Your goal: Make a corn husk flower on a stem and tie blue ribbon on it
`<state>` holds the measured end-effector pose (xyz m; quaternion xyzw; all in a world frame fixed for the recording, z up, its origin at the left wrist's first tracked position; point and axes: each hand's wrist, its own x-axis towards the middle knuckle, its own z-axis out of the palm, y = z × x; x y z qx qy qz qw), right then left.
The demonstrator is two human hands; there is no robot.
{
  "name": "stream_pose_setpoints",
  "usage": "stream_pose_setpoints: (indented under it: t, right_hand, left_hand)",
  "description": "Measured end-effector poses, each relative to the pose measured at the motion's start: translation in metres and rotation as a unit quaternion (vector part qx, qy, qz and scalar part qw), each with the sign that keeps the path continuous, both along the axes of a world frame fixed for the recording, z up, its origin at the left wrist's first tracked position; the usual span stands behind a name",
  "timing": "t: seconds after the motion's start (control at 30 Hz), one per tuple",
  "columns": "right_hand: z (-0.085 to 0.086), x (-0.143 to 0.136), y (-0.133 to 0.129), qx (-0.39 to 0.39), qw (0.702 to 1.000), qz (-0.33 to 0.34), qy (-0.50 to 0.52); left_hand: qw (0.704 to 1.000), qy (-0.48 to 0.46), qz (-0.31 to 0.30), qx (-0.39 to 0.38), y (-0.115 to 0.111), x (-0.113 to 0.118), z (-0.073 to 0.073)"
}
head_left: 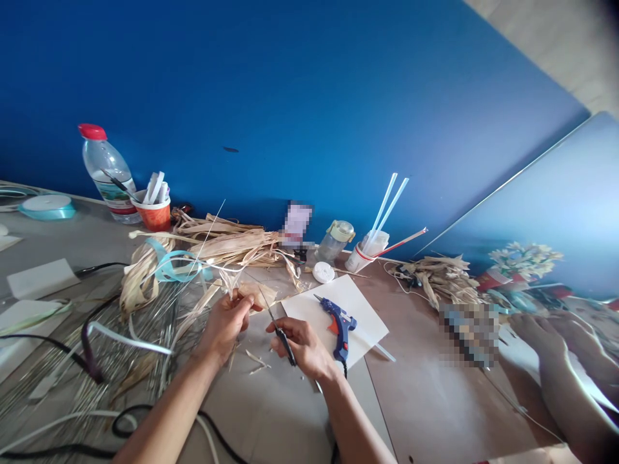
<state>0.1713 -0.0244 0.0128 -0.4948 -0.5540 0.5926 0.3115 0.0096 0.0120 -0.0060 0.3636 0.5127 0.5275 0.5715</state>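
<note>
My left hand (pixel 229 325) pinches a pale piece of dried husk (pixel 258 294) between thumb and fingers. My right hand (pixel 302 345) is closed around a thin tool with a black handle (pixel 285 346); its slender shaft points up toward the husk piece. The shaft's exact kind is not clear, and whether its tip touches the husk I cannot tell. Below the hands, small husk scraps (pixel 256 362) lie on the grey table. To the right of my right hand, a blue hot glue gun (pixel 340 325) rests on a white sheet (pixel 370 316).
Dried husks (pixel 232 241) are heaped behind my hands. Thin wires (pixel 159 341), cords and teal ribbon (pixel 169 264) spread at left. At the back stand a bottle (pixel 109 174), a red cup (pixel 155 212), a jar (pixel 335 241) and a straw cup (pixel 360 258). Another person's hands (pixel 556 341) are at far right.
</note>
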Motion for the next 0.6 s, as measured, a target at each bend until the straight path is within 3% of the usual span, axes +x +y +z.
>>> stream_pose_setpoints:
  t: [0.6]
  right_hand:
    - [-0.0073, 0.0017, 0.0005, 0.035, 0.998, -0.014, -0.045]
  left_hand:
    - [1.000, 0.003, -0.019, -0.011, 0.0003, 0.0007, -0.0005]
